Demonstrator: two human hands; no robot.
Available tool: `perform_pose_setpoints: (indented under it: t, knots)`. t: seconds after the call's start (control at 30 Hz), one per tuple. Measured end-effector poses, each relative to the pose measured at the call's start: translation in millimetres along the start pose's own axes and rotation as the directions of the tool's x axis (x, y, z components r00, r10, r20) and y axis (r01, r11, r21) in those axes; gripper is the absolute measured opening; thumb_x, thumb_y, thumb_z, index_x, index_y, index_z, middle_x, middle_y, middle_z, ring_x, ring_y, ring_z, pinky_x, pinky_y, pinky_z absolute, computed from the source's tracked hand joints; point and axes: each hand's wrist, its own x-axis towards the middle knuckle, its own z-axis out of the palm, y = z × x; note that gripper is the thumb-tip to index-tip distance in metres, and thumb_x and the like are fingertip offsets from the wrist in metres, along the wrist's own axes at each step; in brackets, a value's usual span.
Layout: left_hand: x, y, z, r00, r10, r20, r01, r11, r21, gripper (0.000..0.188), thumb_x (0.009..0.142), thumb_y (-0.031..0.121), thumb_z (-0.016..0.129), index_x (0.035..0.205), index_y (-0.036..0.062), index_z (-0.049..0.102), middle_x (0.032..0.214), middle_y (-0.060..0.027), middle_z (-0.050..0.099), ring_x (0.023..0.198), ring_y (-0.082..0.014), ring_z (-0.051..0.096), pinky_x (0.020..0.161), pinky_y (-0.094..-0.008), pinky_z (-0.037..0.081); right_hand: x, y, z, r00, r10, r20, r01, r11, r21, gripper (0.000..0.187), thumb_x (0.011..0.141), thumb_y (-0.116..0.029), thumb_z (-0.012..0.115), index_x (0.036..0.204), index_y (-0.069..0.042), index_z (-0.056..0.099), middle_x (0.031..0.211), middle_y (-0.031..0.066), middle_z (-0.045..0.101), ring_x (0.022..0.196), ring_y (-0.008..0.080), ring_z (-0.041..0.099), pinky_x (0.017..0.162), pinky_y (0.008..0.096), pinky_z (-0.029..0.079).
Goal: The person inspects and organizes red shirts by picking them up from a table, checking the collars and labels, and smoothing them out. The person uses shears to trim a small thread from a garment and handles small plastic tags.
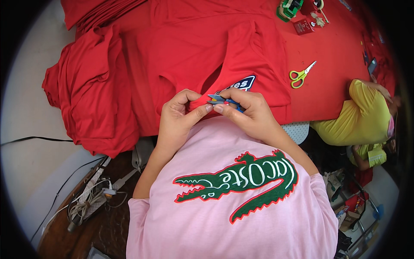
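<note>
My left hand (184, 108) pinches the edge of a red garment (189, 56) between thumb and fingers. In my right hand (252, 111) is a pair of blue-handled thread snips (214, 99), with the blades pointing left at the pinched cloth. Both hands meet close to my body, at the near edge of the garment. A dark blue and white patch (246, 83) shows on the garment just beyond my right hand, which partly covers it. Whether the blades touch the cloth or a thread is too small to tell.
Yellow-green scissors (297, 79) lie on the red-covered table (319, 95) to the right. Behind them are a small red box (304, 26) and a green tool (289, 9). A heap of red cloth (88, 86) hangs over the left edge. A person in yellow (355, 116) is at right.
</note>
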Motion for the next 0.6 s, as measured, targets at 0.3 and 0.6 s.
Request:
perform_pose_setpoints:
  t: [0.3,0.6]
  knots:
    - [-0.9,-2.3,-4.6,1.0,-0.001,0.004,0.001,1.0,-0.001,0.011,0.094,-0.002,0.073,0.102,0.0017,0.069,0.094,-0.0002,0.071,0.088,-0.0041,0.062,0.079,-0.0219,0.05,7.3,0.9,3.3,0.975,-0.219,-0.026,0.21,0.959,-0.191,0.019,0.091,-0.014,0.078,0.104,0.0,0.074,0.078,0.01,0.071,0.065,0.0159,0.065,0.061,0.0287,0.05]
    - [-0.1,2.6,-2.6,0.999,-0.039,-0.01,0.038,0.998,-0.058,0.011,0.093,-0.004,0.073,0.102,0.001,0.07,0.098,-0.0034,0.075,0.091,-0.0064,0.066,0.082,-0.0226,0.052,5.5,11.9,0.6,0.971,-0.228,-0.076,0.205,0.952,-0.228,0.021,0.089,-0.024,0.079,0.097,-0.004,0.077,0.077,0.0124,0.072,0.066,0.0254,0.071,0.058,0.0348,0.053]
